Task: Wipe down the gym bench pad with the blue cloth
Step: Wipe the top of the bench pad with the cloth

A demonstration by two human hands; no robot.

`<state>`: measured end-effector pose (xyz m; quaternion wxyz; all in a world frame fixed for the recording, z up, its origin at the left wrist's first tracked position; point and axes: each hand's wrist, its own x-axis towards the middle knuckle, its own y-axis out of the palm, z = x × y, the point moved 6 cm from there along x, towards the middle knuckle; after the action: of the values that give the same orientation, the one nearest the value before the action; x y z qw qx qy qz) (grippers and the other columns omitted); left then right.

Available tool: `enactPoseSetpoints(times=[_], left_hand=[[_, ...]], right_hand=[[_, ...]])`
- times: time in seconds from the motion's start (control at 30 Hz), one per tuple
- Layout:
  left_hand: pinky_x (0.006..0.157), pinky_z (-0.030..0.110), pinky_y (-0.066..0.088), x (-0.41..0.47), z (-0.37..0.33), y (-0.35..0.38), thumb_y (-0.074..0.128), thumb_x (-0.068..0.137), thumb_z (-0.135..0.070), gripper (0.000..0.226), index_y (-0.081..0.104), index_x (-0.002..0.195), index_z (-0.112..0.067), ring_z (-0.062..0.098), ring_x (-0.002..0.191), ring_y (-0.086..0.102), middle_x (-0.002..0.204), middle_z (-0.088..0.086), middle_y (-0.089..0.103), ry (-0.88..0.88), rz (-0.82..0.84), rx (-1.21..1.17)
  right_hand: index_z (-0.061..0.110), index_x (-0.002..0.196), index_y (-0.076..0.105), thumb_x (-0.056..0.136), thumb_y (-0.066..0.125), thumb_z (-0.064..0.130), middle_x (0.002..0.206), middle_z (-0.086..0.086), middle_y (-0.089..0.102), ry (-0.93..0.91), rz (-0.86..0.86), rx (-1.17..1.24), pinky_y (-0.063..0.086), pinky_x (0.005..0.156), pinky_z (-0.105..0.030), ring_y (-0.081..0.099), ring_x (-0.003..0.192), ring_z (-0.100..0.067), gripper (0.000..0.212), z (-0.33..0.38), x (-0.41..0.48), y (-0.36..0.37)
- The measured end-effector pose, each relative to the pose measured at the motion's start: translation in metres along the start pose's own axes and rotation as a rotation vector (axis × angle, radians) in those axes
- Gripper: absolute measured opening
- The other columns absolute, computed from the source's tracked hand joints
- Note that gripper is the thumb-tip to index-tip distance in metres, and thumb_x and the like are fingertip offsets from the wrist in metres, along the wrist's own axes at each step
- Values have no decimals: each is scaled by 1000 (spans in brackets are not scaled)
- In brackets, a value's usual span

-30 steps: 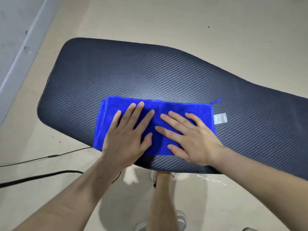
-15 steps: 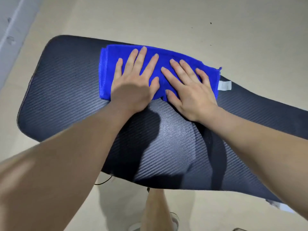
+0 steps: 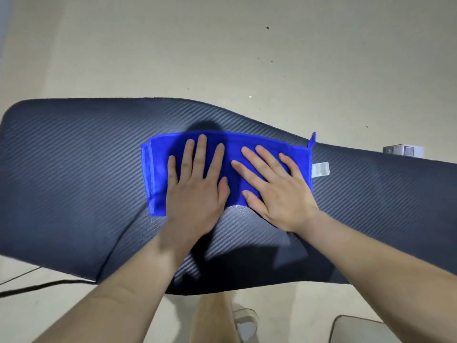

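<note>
I see the blue cloth [image 3: 230, 154], folded, lying flat mid-pad on the gym bench pad [image 3: 74, 174]. My left hand [image 3: 197, 191] and right hand [image 3: 277, 191] press it side by side, fingers spread flat, gripping nothing. A white tag [image 3: 320, 169] protrudes at the cloth's right edge. Cables [image 3: 37, 285] cross the floor [image 3: 222, 45] lower left.

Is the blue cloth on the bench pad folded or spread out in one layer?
Folded. The blue microfibre cloth shows stacked stitched edges at its left end, under both flat hands.

Two hands [image 3: 197, 191], one cloth [image 3: 158, 174], one pad [image 3: 74, 169]
</note>
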<state>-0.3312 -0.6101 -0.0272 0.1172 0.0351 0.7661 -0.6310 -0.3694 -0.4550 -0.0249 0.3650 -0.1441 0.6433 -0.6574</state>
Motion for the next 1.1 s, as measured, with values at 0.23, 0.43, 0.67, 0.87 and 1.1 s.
enactPoseSetpoints(times=[0.23,0.43,0.67,0.87,1.1], left_hand=[[116,53,7,42,-84,7,25,95,-45,60,16,152,-25,27,147,9,160,8,12,157,12,37],[116,52,3,72,-166,15,22,94,-45,60,17,151,-28,25,146,14,160,6,15,325,61,41],[115,55,6,67,-279,38,25,95,-44,59,21,151,-28,29,145,17,159,8,17,541,52,-2],[114,56,4,40,-347,58,29,96,-44,57,22,150,-27,27,147,10,160,9,13,641,32,65],[114,52,15,-16,-336,63,21,96,-41,55,26,149,-27,23,146,18,159,4,20,529,-24,104]], right_hand=[[36,151,22,98,33,50,161,4,18,136,-63,4,18,116,-48,18,148,-20,57,-84,-33,-2],[37,149,27,97,30,50,161,3,21,326,-93,80,16,115,-47,18,148,-20,54,-156,-77,-1],[38,151,20,97,25,51,162,2,14,592,-84,103,12,116,-44,9,149,-17,56,-217,-169,19],[35,150,26,96,26,49,162,0,19,762,-155,133,15,114,-44,14,149,-18,56,-234,-233,36],[32,148,31,96,23,40,160,-3,25,866,-288,151,19,114,-47,21,147,-21,54,-185,-246,51]])
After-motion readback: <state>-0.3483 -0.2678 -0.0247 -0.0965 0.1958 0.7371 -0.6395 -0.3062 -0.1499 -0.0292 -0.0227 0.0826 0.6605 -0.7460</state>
